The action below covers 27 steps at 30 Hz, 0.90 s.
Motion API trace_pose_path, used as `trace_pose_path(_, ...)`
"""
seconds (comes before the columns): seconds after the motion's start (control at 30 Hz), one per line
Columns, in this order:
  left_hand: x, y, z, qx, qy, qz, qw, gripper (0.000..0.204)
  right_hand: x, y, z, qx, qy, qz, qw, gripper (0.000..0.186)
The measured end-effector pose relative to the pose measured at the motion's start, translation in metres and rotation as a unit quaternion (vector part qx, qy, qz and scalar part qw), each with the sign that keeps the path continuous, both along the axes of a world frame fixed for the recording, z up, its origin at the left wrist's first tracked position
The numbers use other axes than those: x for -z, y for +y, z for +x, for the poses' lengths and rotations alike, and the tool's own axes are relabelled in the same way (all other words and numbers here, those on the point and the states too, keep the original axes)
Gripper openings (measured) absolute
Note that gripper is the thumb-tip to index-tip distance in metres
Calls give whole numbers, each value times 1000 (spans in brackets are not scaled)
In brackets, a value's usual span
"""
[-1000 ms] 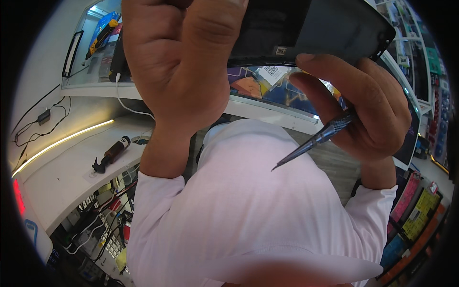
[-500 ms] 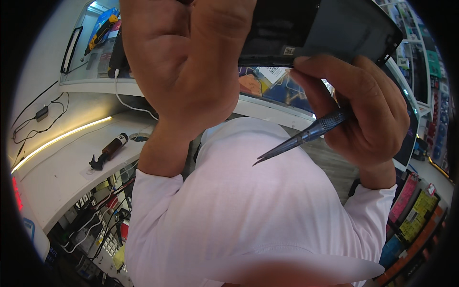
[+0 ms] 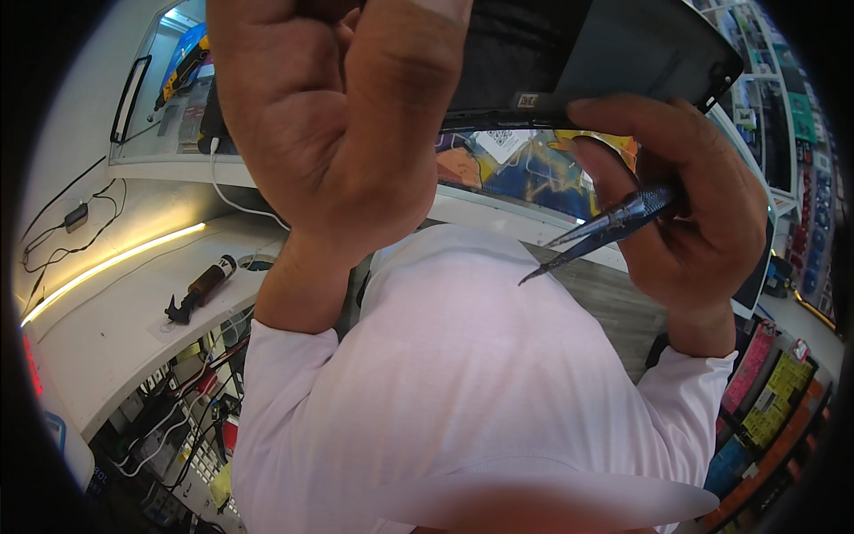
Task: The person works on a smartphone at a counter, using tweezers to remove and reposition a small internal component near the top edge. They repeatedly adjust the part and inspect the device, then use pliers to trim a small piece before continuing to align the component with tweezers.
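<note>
A dark, thin panel with rounded corners, which looks like a phone screen (image 3: 636, 62), is held up near the top of the picture. My left hand (image 3: 334, 116) is raised at its left end, thumb against it; the other fingertips run out of the picture. Between the fingers of my right hand (image 3: 703, 196) sits a pair of dark metal tweezers (image 3: 648, 206), its tips apart and pointing down to the left, touching nothing. The right forefinger rests along the panel's lower edge, with the thumb apart just below.
Beyond the hands is a glass-topped counter (image 3: 498, 200) with colourful cases inside. On the white side shelf (image 3: 98, 356) lies a brown bottle with a black nozzle (image 3: 203, 289). A white cable (image 3: 218, 178) hangs at left. Stacked boxes (image 3: 774, 400) stand at right.
The tweezers have shifted right and slightly up, and their tips have spread apart. My right thumb has come away from the panel's edge. Panel and left hand have moved slightly left.
</note>
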<state>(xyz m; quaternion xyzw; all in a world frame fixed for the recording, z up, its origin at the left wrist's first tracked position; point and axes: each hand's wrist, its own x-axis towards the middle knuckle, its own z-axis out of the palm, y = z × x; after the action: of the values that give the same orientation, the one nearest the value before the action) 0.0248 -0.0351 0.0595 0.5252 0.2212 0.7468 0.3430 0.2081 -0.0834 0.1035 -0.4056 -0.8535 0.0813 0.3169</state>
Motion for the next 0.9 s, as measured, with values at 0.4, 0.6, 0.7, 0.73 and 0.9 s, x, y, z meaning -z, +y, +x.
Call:
trace_pose_path(0.4, 5, 5, 3, 60, -38, 12, 997, 33, -1, 11, -9, -35, -13, 5, 999, 22)
trace_pose_path(0.6, 16, 15, 5, 74, -53, 32, 995, 31, -8, 7, -13, 13, -34, -21, 999, 23)
trace_pose_path(0.7, 3, 7, 6, 93, -57, 5, 994, 31, -7, 9, -13, 12, -40, -18, 999, 25)
trace_pose_path(0.73, -2, 3, 5, 104, -67, -8, 992, 31, -6, 10, -13, 10, -41, -15, 999, 26)
trace_pose_path(0.9, -6, 2, 5, 90, -70, -17, 993, 32, -6, 11, -11, -8, -72, 19, 997, 27)
